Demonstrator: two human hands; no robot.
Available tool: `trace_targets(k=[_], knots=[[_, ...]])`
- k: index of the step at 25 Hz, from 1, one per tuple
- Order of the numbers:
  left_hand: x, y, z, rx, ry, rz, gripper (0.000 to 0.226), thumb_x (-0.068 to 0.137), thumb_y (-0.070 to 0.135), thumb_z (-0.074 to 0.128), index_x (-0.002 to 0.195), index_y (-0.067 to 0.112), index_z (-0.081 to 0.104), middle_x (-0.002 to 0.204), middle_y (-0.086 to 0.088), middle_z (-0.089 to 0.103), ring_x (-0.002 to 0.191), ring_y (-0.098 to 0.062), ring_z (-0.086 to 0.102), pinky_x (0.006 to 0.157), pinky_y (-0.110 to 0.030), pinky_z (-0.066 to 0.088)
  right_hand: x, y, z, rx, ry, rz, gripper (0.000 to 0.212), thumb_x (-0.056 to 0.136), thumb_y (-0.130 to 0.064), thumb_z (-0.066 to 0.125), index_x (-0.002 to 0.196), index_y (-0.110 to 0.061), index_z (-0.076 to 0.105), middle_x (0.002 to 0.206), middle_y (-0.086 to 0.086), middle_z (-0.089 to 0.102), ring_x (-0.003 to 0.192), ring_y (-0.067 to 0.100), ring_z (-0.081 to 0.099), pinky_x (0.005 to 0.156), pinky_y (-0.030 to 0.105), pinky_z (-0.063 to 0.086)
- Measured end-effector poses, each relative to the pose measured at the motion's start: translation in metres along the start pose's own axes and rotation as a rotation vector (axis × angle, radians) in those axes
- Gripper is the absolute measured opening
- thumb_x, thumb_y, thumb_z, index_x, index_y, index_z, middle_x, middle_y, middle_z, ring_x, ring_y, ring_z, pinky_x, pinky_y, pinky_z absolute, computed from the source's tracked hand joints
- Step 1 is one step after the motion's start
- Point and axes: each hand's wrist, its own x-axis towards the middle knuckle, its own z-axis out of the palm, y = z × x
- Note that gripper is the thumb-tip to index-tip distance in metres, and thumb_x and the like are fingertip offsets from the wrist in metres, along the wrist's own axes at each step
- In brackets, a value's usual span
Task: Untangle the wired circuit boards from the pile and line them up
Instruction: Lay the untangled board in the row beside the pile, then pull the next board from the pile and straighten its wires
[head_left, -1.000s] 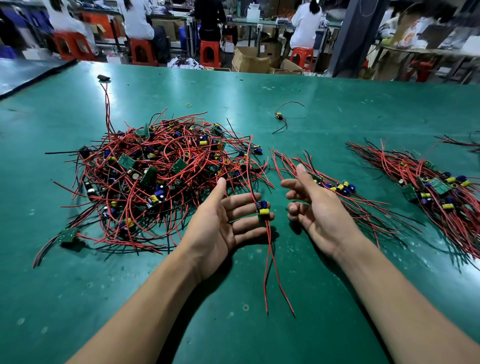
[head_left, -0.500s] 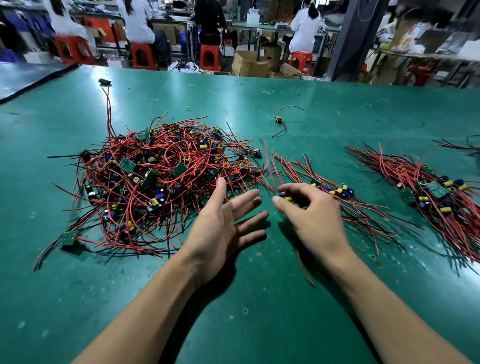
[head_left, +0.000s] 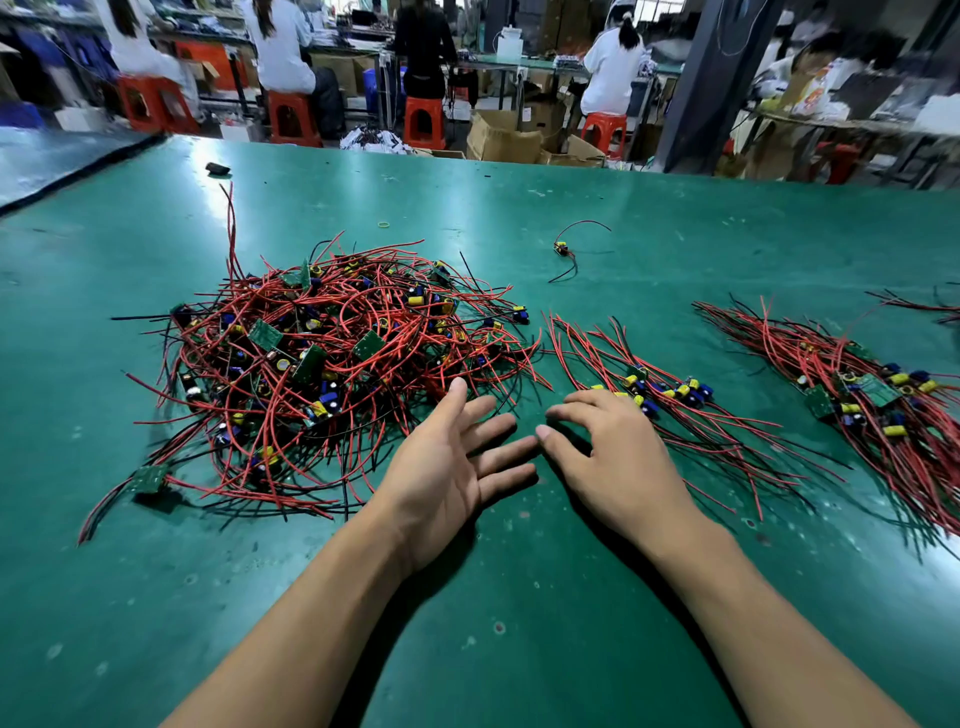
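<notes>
Seen from your head camera, your left hand (head_left: 447, 478) lies open, palm turned up and inward. Its fingers (head_left: 506, 453) are spread and hold nothing. The thumb points at the near edge of the tangled pile of wired circuit boards (head_left: 322, 364), which sits just beyond and to the left of those fingertips. To me that is a hand parked ready to reach in for another board.

Your right hand (head_left: 618, 462) is palm down, its fingers (head_left: 587, 399) loosely curved, and I see nothing pinched in them. Just past and to the right of those fingertips lies the nearer lined-up row (head_left: 675, 391). I cannot tell whether the fingertips touch its nearest board. Its yellow and blue components sit in one band and the red leads run roughly parallel, probably so they don't snag again.

A second lined-up row (head_left: 872, 389) lies well right of your right fingers, placed the same way.

A single stray wired board (head_left: 561, 248) lies far beyond both sets of fingertips on the green worktop (head_left: 519, 597), apart from everything.

The pile looks much bigger than either row, so I judge most of the untangling is yet to do. Its leads cross thickly, so pull one board at a time.
</notes>
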Motion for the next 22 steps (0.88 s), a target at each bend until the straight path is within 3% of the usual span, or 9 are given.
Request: trace_targets(k=[4, 7, 9, 12, 14, 18, 20, 22], knots=[[-0.001, 0.001, 0.0, -0.01, 0.007, -0.001, 0.062, 0.1, 0.05, 0.035, 0.145, 0.007, 0.037, 0.143, -0.016, 0.049, 0.109, -0.032, 0.067, 0.085, -0.043, 0.057, 0.006, 0.003, -0.003, 0.007, 0.031, 0.033, 0.029, 0.092, -0.032, 0.067, 0.113, -0.013, 0.075, 0.118, 0.001, 0.067, 0.117, 0.019, 0.053, 0.1, 0.022, 0.033], [0.0, 0.001, 0.0, -0.029, 0.02, -0.01, 0.061, 0.101, 0.049, 0.035, 0.141, 0.003, 0.04, 0.139, -0.018, 0.052, 0.108, -0.031, 0.067, 0.084, -0.042, 0.057, 0.008, -0.008, 0.002, 0.083, 0.058, 0.05, 0.021, 0.091, -0.029, 0.069, 0.105, -0.016, 0.077, 0.108, -0.001, 0.07, 0.107, 0.017, 0.06, 0.097, 0.027, 0.043], [0.0, 0.0, 0.0, -0.027, 0.032, -0.021, 0.06, 0.101, 0.049, 0.034, 0.132, -0.001, 0.048, 0.128, -0.02, 0.06, 0.107, -0.029, 0.067, 0.081, -0.04, 0.059, 0.014, -0.021, 0.005, 0.172, 0.029, 0.129, 0.018, 0.09, -0.032, 0.068, 0.099, -0.02, 0.077, 0.099, -0.003, 0.075, 0.095, 0.014, 0.066, 0.088, 0.025, 0.048], [0.0, -0.001, 0.0, -0.059, 0.054, -0.021, 0.055, 0.102, 0.047, 0.036, 0.108, -0.004, 0.057, 0.106, -0.024, 0.068, 0.095, -0.029, 0.071, 0.073, -0.038, 0.062, 0.042, -0.033, 0.011, 0.113, -0.11, 0.292, 0.031, 0.091, -0.047, 0.062, 0.092, -0.019, 0.075, 0.094, 0.003, 0.076, 0.094, 0.023, 0.068, 0.085, 0.032, 0.053], [0.0, -0.001, 0.0, -0.083, 0.059, -0.016, 0.053, 0.102, 0.045, 0.037, 0.101, -0.004, 0.056, 0.107, -0.028, 0.067, 0.094, -0.033, 0.071, 0.072, -0.04, 0.062, 0.062, -0.04, 0.013, 0.101, -0.19, 0.378, 0.036, 0.091, -0.049, 0.062, 0.078, -0.016, 0.072, 0.087, 0.009, 0.074, 0.091, 0.029, 0.067, 0.08, 0.033, 0.052], [0.0, 0.0, -0.001, -0.125, 0.052, -0.031, 0.049, 0.102, 0.044, 0.038, 0.097, -0.002, 0.054, 0.098, -0.028, 0.07, 0.09, -0.035, 0.072, 0.071, -0.043, 0.062, 0.069, -0.051, 0.016, 0.406, -0.201, 0.467, 0.028, 0.087, -0.028, 0.068, 0.063, -0.013, 0.066, 0.071, 0.014, 0.07, 0.065, 0.026, 0.064, 0.064, 0.032, 0.049], [0.0, 0.001, -0.002, -0.126, 0.044, -0.037, 0.05, 0.102, 0.043, 0.039, 0.099, -0.004, 0.054, 0.084, -0.024, 0.073, 0.081, -0.033, 0.074, 0.065, -0.041, 0.062, 0.067, -0.053, 0.002, 0.565, -0.125, 0.485, 0.023, 0.085, -0.022, 0.066, 0.064, -0.012, 0.066, 0.064, 0.01, 0.066, 0.048, 0.019, 0.054, 0.048, 0.023, 0.038], [0.0, 0.002, -0.002, -0.098, 0.034, -0.043, 0.05, 0.102, 0.043, 0.038, 0.102, -0.004, 0.055, 0.075, -0.02, 0.073, 0.072, -0.03, 0.074, 0.058, -0.038, 0.061, 0.07, -0.05, -0.021, 0.741, -0.046, 0.531, 0.021, 0.084, -0.02, 0.063, 0.064, -0.013, 0.066, 0.057, 0.002, 0.06, 0.042, 0.013, 0.045, 0.041, 0.019, 0.029]])
